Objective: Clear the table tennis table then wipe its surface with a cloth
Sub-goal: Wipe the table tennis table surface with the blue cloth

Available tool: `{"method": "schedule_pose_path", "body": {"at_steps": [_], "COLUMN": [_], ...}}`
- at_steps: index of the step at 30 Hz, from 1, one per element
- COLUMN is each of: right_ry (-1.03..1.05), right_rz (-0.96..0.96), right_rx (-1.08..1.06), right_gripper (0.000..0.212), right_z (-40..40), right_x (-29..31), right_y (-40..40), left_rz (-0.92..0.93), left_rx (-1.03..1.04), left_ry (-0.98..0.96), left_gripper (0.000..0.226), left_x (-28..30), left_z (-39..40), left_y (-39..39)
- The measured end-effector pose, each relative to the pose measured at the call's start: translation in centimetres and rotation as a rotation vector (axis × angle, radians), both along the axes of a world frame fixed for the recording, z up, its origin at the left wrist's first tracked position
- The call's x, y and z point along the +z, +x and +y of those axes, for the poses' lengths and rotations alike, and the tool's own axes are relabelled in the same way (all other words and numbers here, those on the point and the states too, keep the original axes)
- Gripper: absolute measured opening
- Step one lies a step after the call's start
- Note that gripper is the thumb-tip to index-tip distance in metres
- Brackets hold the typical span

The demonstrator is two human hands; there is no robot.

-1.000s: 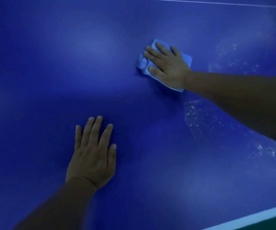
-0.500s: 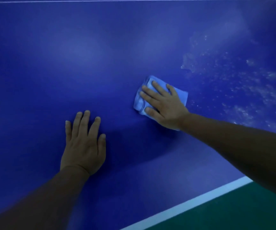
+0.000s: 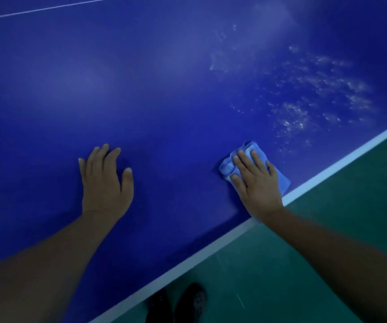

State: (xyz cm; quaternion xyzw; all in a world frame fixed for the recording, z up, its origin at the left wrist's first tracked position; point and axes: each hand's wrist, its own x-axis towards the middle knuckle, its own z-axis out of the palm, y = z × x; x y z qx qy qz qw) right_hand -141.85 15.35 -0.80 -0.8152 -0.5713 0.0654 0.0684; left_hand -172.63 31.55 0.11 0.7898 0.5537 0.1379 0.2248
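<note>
The blue table tennis table (image 3: 164, 94) fills most of the view. A folded light-blue cloth (image 3: 246, 157) lies on it close to the white near edge line (image 3: 211, 248). My right hand (image 3: 257, 185) presses flat on the cloth with straight fingers and covers most of it. My left hand (image 3: 105, 183) rests flat on the bare table surface to the left, fingers straight. A patch of pale wet specks (image 3: 309, 96) spreads over the table beyond and to the right of the cloth.
A green floor (image 3: 327, 229) runs below the table's edge at the lower right. Dark shoes (image 3: 183, 304) stand on it at the bottom. A thin white centre line (image 3: 48, 7) crosses the table at the upper left.
My right hand has drawn the cloth toward me, from the middle of the table to the near edge. The left hand stayed flat on the table, and more floor has come into view.
</note>
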Motion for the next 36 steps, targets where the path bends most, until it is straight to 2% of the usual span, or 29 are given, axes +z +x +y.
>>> {"method": "schedule_pose_path", "body": {"at_steps": [5, 7, 9, 11, 12, 13, 14, 17, 19, 20, 21, 24, 26, 30, 31, 34, 35, 36], "right_ry": [0.087, 0.099, 0.081, -0.008, -0.03, -0.053, -0.012, 0.419, 0.509, 0.496, 0.407, 0.204, 0.202, 0.134, 0.112, 0.046, 0.032, 0.048], "right_rz": [0.014, -0.049, -0.01, 0.109, 0.118, 0.052, -0.035, 0.023, 0.067, 0.13, 0.114, -0.046, -0.072, -0.023, -0.025, 0.029, 0.028, 0.031], "right_rx": [-0.079, -0.085, -0.32, -0.73, -0.888, -0.953, -0.917, -0.745, -0.554, -0.463, -0.38, -0.154, -0.042, -0.158, -0.119, 0.32, 0.387, 0.339], "right_gripper": [0.047, 0.037, 0.032, 0.03, 0.031, 0.032, 0.032, 0.024, 0.014, 0.013, 0.015, 0.035, 0.035, 0.034, 0.034, 0.032, 0.03, 0.026], "right_z": [-5.1, -6.7, -8.9, -11.9, -13.3, -14.2, -14.3, -8.9, -4.4, -2.4, -0.9, 0.4, -0.9, -3.2, -3.2, -5.6, -6.9, -8.1], "right_x": [0.1, 0.3, 1.0, 1.7, 1.8, 2.1, 2.4, 3.9, 4.1, 3.7, 2.8, 1.3, 1.3, 1.6, 1.8, 2.1, 2.4, 2.8], "right_y": [0.8, 2.6, 5.8, 8.8, 9.7, 9.9, 9.7, 5.7, 2.2, 0.1, -2.1, -5.3, -3.0, 2.2, 1.8, -0.4, 0.7, 2.7], "left_rz": [0.013, 0.024, 0.056, 0.096, 0.116, 0.136, 0.158, 0.2, 0.196, 0.189, 0.184, 0.18, 0.17, 0.178, 0.183, 0.186, 0.186, 0.186], "left_rx": [-0.252, -0.369, -0.439, -0.466, -0.47, -0.471, -0.467, -0.457, -0.441, -0.429, -0.418, -0.419, -0.426, -0.431, -0.434, -0.427, -0.427, -0.431], "left_ry": [0.083, 0.08, 0.082, 0.09, 0.094, 0.095, 0.097, 0.118, 0.122, 0.122, 0.122, 0.127, 0.122, 0.112, 0.112, 0.115, 0.115, 0.111], "left_gripper": [0.051, 0.05, 0.051, 0.053, 0.054, 0.056, 0.058, 0.058, 0.058, 0.058, 0.058, 0.058, 0.056, 0.054, 0.054, 0.055, 0.055, 0.056], "left_x": [0.8, 0.8, 0.7, 0.5, 0.2, 0.0, -0.3, -1.0, -1.1, -1.2, -1.1, -1.2, -1.3, -1.4, -1.3, -1.3, -1.2, -1.2], "left_z": [-4.5, -5.9, -6.3, -6.1, -5.9, -5.8, -5.6, -5.5, -5.6, -5.6, -5.5, -5.5, -5.4, -5.4, -5.3, -5.4, -5.4, -5.4], "left_y": [2.0, 4.1, 6.1, 7.9, 8.5, 9.0, 9.3, 9.7, 9.6, 9.6, 9.6, 9.7, 9.8, 9.7, 9.7, 9.7, 9.7, 9.8]}}
